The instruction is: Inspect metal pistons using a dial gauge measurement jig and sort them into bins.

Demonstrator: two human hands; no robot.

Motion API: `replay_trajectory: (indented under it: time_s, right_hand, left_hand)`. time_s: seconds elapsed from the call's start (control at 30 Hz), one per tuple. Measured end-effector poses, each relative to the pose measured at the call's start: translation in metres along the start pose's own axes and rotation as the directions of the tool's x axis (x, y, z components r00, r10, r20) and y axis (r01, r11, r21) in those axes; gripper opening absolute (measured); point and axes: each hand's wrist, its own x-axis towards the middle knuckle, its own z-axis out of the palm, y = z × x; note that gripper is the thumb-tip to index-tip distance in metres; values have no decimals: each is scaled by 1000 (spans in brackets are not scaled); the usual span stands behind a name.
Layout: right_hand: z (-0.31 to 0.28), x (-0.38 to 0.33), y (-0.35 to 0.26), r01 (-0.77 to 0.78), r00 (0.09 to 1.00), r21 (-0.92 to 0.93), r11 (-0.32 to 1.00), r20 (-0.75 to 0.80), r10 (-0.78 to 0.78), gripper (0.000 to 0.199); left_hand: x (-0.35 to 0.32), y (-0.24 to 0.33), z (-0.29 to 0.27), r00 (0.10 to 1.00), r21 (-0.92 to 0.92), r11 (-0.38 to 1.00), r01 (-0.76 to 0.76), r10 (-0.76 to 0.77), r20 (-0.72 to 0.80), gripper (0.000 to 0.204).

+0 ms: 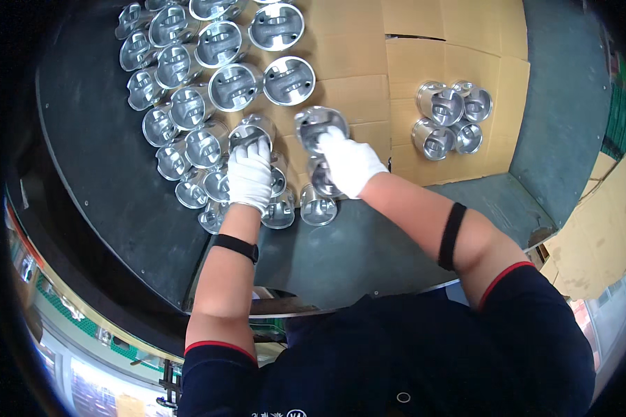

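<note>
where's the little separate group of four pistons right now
In the head view the four pistons stand to the person's right on the cardboard sheet, apart from the big cluster of pistons on the left and beyond the gloved right hand.

four pistons (451,118) on cardboard sheet (424,62), dark round table (104,174)

Pistons (234,86): bright, glossy machined metal; gloves (249,178): white knitted cloth; sheet (424,62): matt brown corrugated cardboard; table (97,153): dull dark matt surface
</note>
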Motion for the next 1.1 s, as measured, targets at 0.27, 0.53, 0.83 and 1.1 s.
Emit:
replay_trajectory:
  time_s: [0.27, 0.53, 0.83, 1.1]
  right_hand:
    - [26, 44, -40, -89, 996, 6, 996, -8, 89, 22]
    - [46, 43, -25, -23, 988, -53, 998, -152, 15, 32]
    - [-42, -40, 74, 48, 982, 29, 998, -185, -42, 31]
    - [-120, -112, 274, -276, 961, -283, 919, -108, 255, 52]
  left_hand:
    - [4, -1, -4, 999, -31, 998, 53, -53, 14, 53]
    - [-6, 9, -31, 998, 39, 998, 50, -49, -25, 61]
    - [69, 120, -156, 921, -464, 843, -273, 90, -378, 56]
    - [158, 297, -102, 896, -324, 836, -444, 413, -162, 48]
